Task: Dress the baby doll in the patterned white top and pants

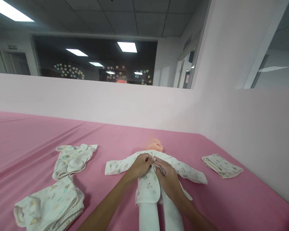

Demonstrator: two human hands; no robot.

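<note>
A baby doll (155,145) lies on its back, dressed in a white printed baby jacket (148,189) with both sleeves spread out sideways. White trousers (149,216) cover its legs. At the chest, my left hand (142,164) pinches the jacket's front edge near the neck. Close beside it, my right hand (168,173) has its fingers closed on the other front edge, a fold of cloth showing between them. The fingertips of both hands nearly meet; any fastener there is too small to make out. Below my hands the jacket's front panels hang apart over the trousers.
A pink sheet (106,205) covers the surface. On the left lie a crumpled printed garment (73,160) and folded printed clothes (50,205). A folded printed cloth (221,165) lies at right, near the white wall (255,128). Windows (96,61) are set above the back wall.
</note>
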